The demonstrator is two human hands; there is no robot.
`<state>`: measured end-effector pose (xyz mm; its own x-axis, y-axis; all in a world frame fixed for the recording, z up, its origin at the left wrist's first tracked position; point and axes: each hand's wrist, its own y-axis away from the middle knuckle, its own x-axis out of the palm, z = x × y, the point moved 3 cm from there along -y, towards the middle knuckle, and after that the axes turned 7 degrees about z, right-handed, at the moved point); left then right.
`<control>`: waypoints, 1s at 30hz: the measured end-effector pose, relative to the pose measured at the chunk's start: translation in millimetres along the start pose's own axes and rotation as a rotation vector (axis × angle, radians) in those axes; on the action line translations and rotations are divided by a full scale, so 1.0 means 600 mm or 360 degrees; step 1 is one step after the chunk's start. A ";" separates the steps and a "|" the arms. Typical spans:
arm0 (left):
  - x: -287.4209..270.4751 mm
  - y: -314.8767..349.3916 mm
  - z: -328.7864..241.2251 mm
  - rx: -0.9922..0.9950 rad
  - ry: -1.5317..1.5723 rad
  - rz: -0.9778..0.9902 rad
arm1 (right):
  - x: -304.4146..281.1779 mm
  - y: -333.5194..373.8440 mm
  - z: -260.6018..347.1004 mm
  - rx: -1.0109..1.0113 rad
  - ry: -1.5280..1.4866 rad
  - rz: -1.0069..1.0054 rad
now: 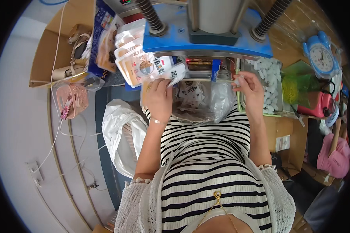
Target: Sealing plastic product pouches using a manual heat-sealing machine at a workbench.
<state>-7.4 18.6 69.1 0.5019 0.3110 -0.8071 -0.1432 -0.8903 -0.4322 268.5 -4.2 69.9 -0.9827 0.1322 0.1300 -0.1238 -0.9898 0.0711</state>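
Observation:
My left hand (159, 97) is closed on a printed pouch (178, 73) at the front of the press; its fingertips curl over the pouch and hide part of it. A stack of similar white and orange pouches (144, 64) fans out just beyond it. My right hand (249, 87) pinches a small white piece (237, 81) between thumb and fingers, beside a green-rimmed tray of small white translucent pieces (270, 85). Between my hands, in front of my lap, a clear plastic bag (221, 99) lines an opening and holds several small printed packets (191, 93).
A blue press plate (167, 39) with springs and a grey cylinder stands ahead. A cardboard box (46, 58) is at the far left, above a pink basket (72, 97). A white plastic bag (118, 132) hangs at left. At right are a blue alarm clock (321, 56) and a red container (318, 104).

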 end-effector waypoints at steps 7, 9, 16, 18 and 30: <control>-0.065 0.006 -0.062 -0.0301 0.0668 0.0102 | 0.064 0.000 0.056 -0.0461 0.0310 0.0270; -0.096 -0.002 -0.035 -0.0216 0.0422 -0.0188 | 0.064 -0.002 0.058 -0.0438 0.0347 0.0233; 0.007 0.004 0.069 0.0205 0.0065 0.0011 | 0.074 0.010 0.015 -0.0158 0.0236 0.0294; 0.034 0.022 0.082 0.0114 0.0037 0.0017 | 0.076 0.019 0.002 -0.0138 0.0325 0.0340; 0.058 0.032 0.060 0.0377 0.0047 -0.0043 | 0.084 0.036 -0.031 -0.0293 0.0298 0.0151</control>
<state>-23.3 24.6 18.2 0.5322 0.3207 -0.7835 -0.3237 -0.7781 -0.5384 213.5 -20.0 59.8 -0.9974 0.0430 -0.0586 -0.0360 -0.9926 -0.1161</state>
